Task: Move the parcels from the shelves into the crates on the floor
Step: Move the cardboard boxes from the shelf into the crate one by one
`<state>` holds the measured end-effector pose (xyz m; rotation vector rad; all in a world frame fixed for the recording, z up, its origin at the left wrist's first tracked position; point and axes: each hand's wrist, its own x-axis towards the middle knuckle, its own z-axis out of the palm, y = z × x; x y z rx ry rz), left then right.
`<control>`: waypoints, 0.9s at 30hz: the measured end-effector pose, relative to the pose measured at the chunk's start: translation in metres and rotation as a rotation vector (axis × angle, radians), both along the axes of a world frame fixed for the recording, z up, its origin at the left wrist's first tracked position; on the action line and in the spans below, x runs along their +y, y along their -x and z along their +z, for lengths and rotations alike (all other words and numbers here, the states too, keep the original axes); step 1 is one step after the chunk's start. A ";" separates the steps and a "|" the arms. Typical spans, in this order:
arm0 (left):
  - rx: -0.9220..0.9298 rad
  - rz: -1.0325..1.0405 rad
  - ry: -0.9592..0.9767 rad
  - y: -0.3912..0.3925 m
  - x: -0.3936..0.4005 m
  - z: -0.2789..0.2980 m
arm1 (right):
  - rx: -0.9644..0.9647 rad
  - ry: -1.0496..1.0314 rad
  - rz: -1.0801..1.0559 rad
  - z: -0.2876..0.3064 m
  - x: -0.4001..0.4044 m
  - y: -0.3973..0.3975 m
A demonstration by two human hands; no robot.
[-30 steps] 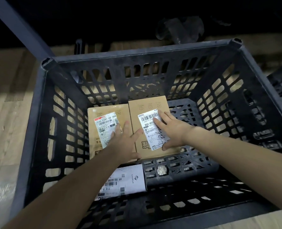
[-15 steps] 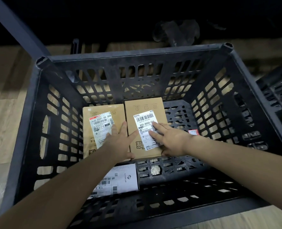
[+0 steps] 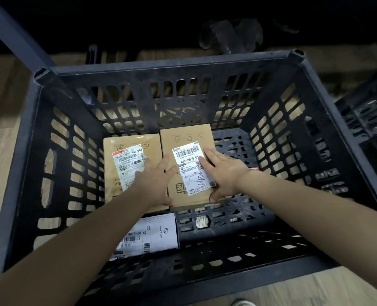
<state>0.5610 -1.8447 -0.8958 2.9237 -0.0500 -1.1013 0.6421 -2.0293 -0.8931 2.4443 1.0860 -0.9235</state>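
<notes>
Wood floor, black crate (image 3: 205, 62), two labelled brown parcels (image 3: 188, 138)

Black crate (image 3: 39, 151), two cardboard parcels (image 3: 188, 133) inside, both hands (image 3: 154, 182) flat on them

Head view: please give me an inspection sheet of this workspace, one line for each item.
Surface: wooden floor, the black plastic crate stands on it.
Job's things: left cardboard parcel and right cardboard parcel lie flat side by side on the crate bottom; white parcel lies nearer, partly under the left forearm.
Clutter: nothing seen.
Grippers: left hand rests open across both cardboard parcels; right hand lies open on the right one.
Cables: nothing seen.
Surroundings: second crate at right; shelf post; dark beyond.
</notes>
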 end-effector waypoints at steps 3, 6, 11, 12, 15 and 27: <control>0.009 -0.012 -0.044 0.000 -0.003 0.004 | -0.018 0.011 0.009 0.005 0.005 0.002; -0.002 -0.063 -0.103 0.003 -0.010 0.008 | -0.026 0.009 0.007 0.006 0.003 0.009; -0.037 -0.109 -0.106 0.007 -0.007 0.006 | -0.018 0.033 0.014 0.004 -0.005 0.017; -0.046 -0.119 -0.109 0.007 -0.006 0.005 | -0.021 0.038 0.016 0.004 -0.004 0.016; -0.050 -0.137 -0.121 0.006 -0.005 0.007 | -0.018 0.047 0.027 0.007 -0.002 0.015; 0.037 -0.156 -0.202 0.029 -0.006 0.095 | -0.002 0.098 0.010 0.067 -0.004 0.021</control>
